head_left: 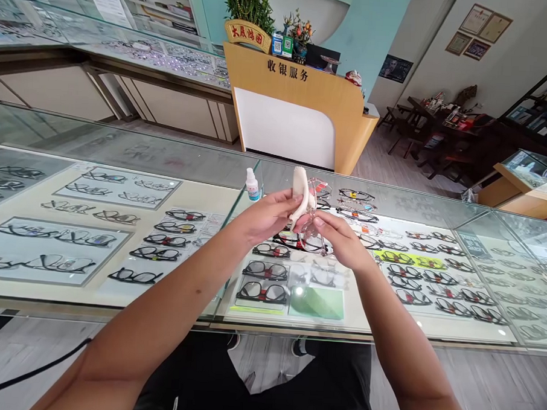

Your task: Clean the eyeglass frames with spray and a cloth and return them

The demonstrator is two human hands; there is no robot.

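Observation:
Above the glass display counter, my left hand (pixel 275 212) is closed on a cream-coloured cloth (pixel 300 188), folded and standing up from the fingers. My right hand (pixel 338 235) pinches a thin-framed pair of glasses (pixel 315 238) just right of the cloth; its lenses are clear, and the hands nearly meet at the frame. Part of the glasses is hidden by the fingers and hard to tell from the frames under the glass. A small white spray bottle (pixel 252 185) with a blue-and-white label stands upright on the counter, left of my left hand.
Rows of glasses (pixel 263 291) lie inside the display counter (pixel 363 330), whose front edge is near my body. Beyond it stands a wooden cashier desk (pixel 349 121) with plants (pixel 249 7). A black cable (pixel 35 371) crosses the lower left.

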